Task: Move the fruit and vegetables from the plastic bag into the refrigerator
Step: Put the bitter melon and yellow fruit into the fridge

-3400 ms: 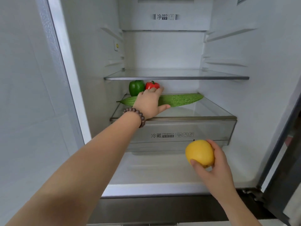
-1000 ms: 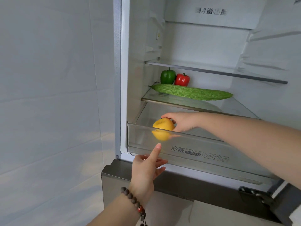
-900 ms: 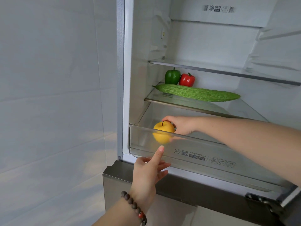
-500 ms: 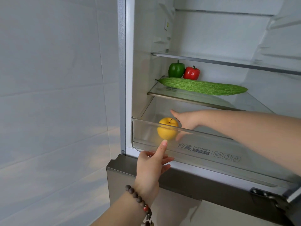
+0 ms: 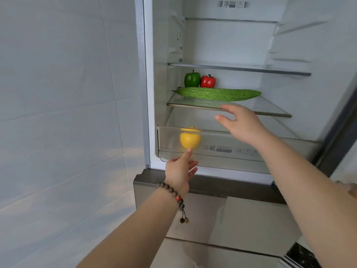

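A yellow fruit lies at the left end of the pulled-out clear crisper drawer, seen through the drawer's front. My right hand hovers above the drawer with fingers spread, holding nothing. My left hand is under the drawer's front edge, its thumb touching the front panel just below the fruit; the other fingers curl beneath. On the glass shelf above lie a long bitter gourd, a green pepper and a red pepper. The plastic bag is out of view.
The refrigerator's upper glass shelf is bare. A grey tiled wall fills the left. Below the fresh compartment is a steel-coloured lower drawer front. The open door's dark edge runs along the right.
My right hand has let go of the yellow fruit and drawn back up and to the right. The fruit now rests in the drawer. My left hand stays at the drawer front.
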Motion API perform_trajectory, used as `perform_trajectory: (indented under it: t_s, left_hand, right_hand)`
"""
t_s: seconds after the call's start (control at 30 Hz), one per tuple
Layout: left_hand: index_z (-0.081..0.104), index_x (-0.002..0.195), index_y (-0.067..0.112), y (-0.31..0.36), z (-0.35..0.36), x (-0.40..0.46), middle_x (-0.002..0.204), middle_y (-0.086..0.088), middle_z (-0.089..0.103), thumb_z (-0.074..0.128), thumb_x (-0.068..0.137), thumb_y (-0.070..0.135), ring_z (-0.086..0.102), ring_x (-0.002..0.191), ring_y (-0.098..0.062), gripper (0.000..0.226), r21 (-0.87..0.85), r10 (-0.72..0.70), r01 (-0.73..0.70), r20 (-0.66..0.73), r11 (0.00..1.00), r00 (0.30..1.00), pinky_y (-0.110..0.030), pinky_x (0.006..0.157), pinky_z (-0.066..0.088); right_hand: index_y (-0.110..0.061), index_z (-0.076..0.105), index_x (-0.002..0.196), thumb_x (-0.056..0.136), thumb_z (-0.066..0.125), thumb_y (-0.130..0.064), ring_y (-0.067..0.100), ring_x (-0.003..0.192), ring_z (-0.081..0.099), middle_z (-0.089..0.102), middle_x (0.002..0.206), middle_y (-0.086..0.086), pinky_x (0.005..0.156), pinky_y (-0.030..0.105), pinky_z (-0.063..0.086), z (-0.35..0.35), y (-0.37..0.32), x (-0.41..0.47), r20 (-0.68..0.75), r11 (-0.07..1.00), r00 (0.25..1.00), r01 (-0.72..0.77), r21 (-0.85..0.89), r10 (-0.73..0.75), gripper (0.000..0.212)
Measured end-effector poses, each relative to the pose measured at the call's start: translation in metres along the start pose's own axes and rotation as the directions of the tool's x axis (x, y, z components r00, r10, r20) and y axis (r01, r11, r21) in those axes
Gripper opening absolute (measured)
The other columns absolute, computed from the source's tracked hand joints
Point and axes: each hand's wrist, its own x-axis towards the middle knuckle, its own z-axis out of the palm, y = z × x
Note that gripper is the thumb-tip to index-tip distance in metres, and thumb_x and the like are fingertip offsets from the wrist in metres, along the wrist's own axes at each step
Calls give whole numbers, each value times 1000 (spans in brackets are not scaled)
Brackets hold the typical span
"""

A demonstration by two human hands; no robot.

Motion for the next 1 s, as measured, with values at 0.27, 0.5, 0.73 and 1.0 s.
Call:
perform_trajectory:
  t_s: [0.27,0.5,0.73,1.0]
  left_hand:
    - [53,127,15,-17,-32,-22,116,-5,62,57,93,27,60,108,-20,36,172,74,-89,92,981,993,-35,94,49]
    - [48,136,28,-43,-91,-70,122,14,58,52,94,35,54,98,5,43,607,365,-353,109,712,925,-16,90,38]
    - [44,139,21,-90,-184,-117,143,3,46,50,95,33,40,133,-14,47,896,579,-266,12,356,815,-35,111,34]
    - [42,141,20,-174,-276,-233,143,0,46,49,94,33,38,135,-19,49,944,640,184,-321,272,698,-35,110,28]
  right_hand:
    - [-16,26,146,93,50,-30,10,144,13,18,156,-3,113,21,9,32,23,-116,-110,998,994,-31,-46,26,60]
    - [-15,27,145,96,43,-28,12,144,15,23,155,-1,119,35,14,84,17,-174,52,999,998,-45,-29,46,53]
    - [-15,28,145,96,42,-31,14,143,19,26,154,0,117,30,17,146,-2,-221,246,997,966,65,49,-75,53]
    - [-4,45,135,91,54,-22,28,135,37,43,143,15,112,36,29,213,-44,-310,470,947,830,198,253,-300,49]
